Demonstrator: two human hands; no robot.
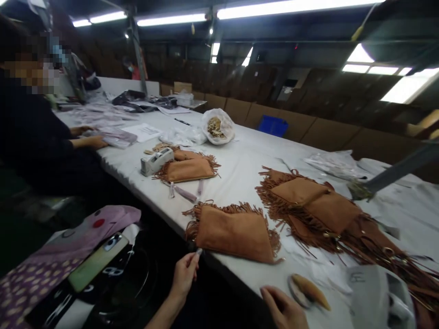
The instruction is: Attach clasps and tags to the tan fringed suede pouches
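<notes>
Several fringed pouches [235, 233] lie ahead; left fingers [192, 261] pinch a small strip [199, 251], right fingers [270, 294] spread.

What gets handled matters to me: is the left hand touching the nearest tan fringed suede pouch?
Cannot tell. Head view: the left hand pinches a small pale piece at the blurred edge of the tan fringed suede pouch.

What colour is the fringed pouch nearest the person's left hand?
Tan brown, fringe included; the head view shows the fringed pouch clearly.
</notes>
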